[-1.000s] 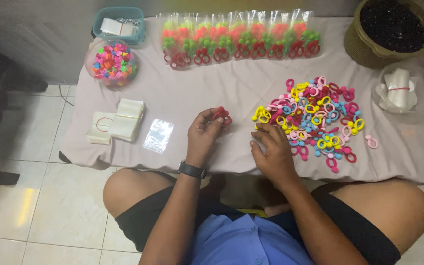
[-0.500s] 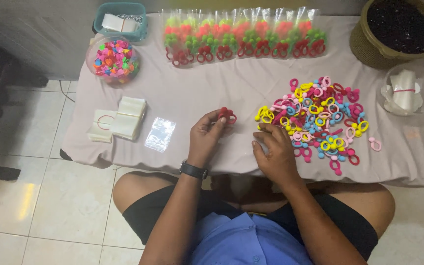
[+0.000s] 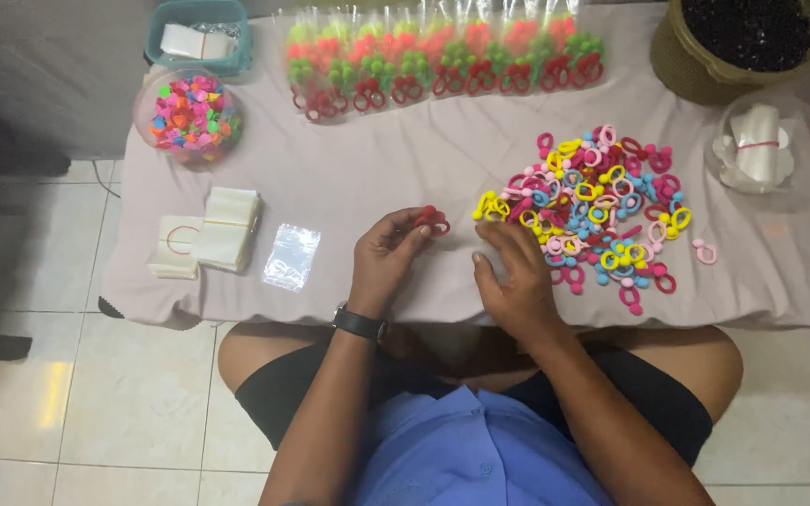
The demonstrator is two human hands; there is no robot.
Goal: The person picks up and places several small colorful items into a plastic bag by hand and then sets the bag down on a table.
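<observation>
My left hand (image 3: 389, 258) pinches a small red hair tie (image 3: 433, 220) just above the cloth-covered table (image 3: 396, 169). My right hand (image 3: 515, 274) lies beside it, fingers spread and reaching into the near edge of a loose pile of colourful hair ties (image 3: 597, 206) in pink, yellow, blue and red. It holds nothing that I can see. A black watch (image 3: 360, 323) sits on my left wrist.
A row of filled clear packets (image 3: 442, 61) lines the far edge. At left stand a bowl of bright small pieces (image 3: 189, 112), a teal basket (image 3: 201, 33), stacked clear bags (image 3: 227, 225) and one loose bag (image 3: 291, 255). A dark pot (image 3: 742, 42) and clear container (image 3: 766, 141) sit right.
Both hands stay in nearly the same spot. My right hand's fingers have shifted slightly toward the pile; the left keeps the red hair tie.
</observation>
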